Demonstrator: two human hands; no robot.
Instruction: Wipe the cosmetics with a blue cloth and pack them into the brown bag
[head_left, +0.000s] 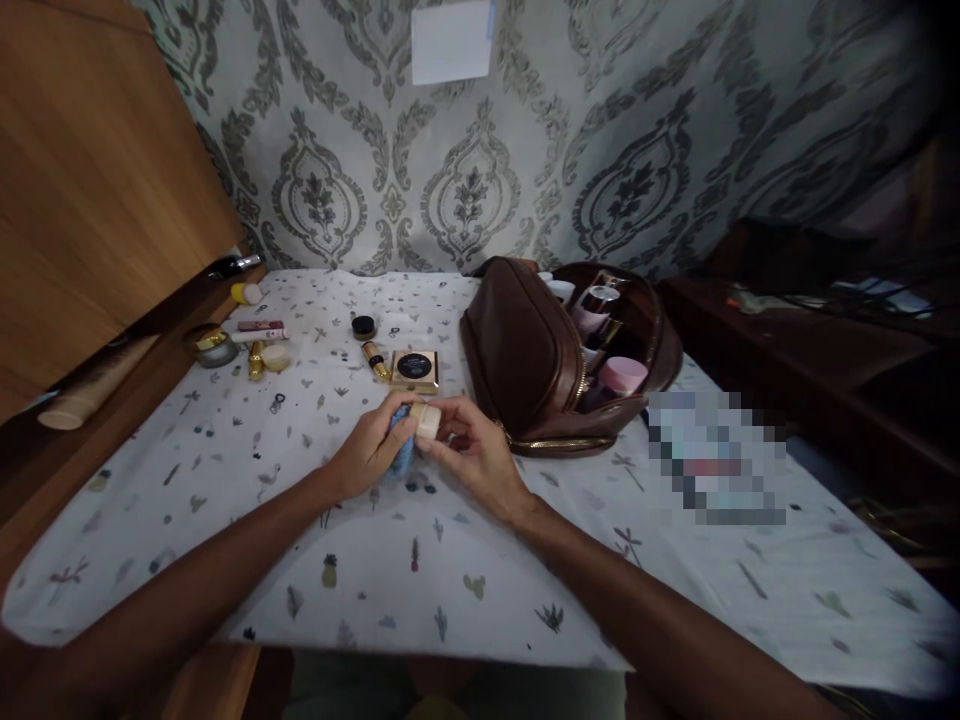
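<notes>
Over the middle of the table, my left hand (373, 445) is closed on a blue cloth (403, 457). A small cream-coloured cosmetic container (427, 420) is pinched in the fingers of my right hand (480, 455), and the cloth lies against its left side. My hands almost meet around it, so part of both things is hidden. Just beyond them are a gold square compact (415, 370) with a black round label, a gold-and-black tube (374, 360) and a small black-lidded jar (364, 327).
An unzipped brown cosmetic bag (525, 350) stands to the right, holding bottles and a pink-lidded jar (624, 376). At the left lie a glass jar (212, 346), a red-and-white tube (261, 331) and other small cosmetics. Wooden furniture (112, 200) borders the table (480, 590) on the left.
</notes>
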